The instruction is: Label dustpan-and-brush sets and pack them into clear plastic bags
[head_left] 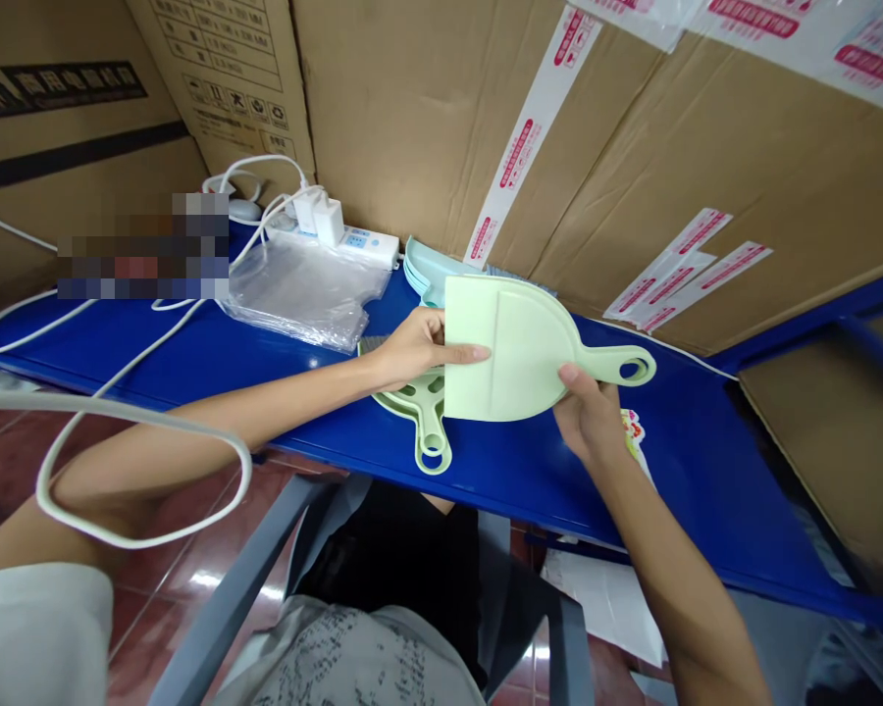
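A pale green mini dustpan (530,348) is held up over the blue table, its flat underside turned toward me and its looped handle pointing right. My left hand (416,345) grips its straight left edge, thumb lying on the face. At the lower right of the rounded side, near the handle, my right hand (589,407) pinches it, thumb in front and the other fingers hidden behind. Partly covered by it, a green brush and dustpan set (431,431) lies on the table under my left hand, grey bristles showing. Light blue dustpans (431,265) lie stacked just behind.
Clear plastic bags (301,284) lie left on the blue table (706,471), before a white power strip (372,245) with plugs. A loose white cable (147,539) loops across my left arm. Cardboard boxes (412,108) wall the back. A colourful printed piece (635,436) lies by my right wrist.
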Demonstrator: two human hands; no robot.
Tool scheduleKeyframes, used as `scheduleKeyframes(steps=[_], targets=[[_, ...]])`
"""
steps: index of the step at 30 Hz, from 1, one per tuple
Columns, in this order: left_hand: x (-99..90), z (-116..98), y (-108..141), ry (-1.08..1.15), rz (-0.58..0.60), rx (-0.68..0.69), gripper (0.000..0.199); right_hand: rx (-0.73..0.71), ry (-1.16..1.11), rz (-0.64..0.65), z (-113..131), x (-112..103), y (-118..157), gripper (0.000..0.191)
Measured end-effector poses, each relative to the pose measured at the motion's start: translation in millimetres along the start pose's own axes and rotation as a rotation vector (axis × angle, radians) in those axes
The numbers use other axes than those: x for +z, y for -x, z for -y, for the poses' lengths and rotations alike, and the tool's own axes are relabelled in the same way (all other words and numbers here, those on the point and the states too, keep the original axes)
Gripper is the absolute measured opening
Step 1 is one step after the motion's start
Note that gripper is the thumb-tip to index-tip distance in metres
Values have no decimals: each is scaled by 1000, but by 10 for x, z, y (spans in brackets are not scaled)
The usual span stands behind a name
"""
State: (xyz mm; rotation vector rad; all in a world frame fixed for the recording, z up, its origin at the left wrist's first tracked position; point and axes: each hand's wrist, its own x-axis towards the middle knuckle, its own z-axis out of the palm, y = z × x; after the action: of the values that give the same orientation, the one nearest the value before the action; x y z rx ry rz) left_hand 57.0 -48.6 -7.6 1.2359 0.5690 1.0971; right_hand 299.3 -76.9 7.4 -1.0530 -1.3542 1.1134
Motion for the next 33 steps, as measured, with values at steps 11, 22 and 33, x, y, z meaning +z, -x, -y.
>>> scheduleKeyframes(steps=[11, 22, 33], targets=[[33, 27, 2, 10, -49, -8, 45, -19, -36, -21, -55, 63, 49, 70], [53, 19, 14, -14, -46, -31, 43, -32, -235, -32, -81, 68, 24, 54], [26, 23, -1, -8, -46, -33, 41, -32, -200, -142, -54, 70, -45, 63]])
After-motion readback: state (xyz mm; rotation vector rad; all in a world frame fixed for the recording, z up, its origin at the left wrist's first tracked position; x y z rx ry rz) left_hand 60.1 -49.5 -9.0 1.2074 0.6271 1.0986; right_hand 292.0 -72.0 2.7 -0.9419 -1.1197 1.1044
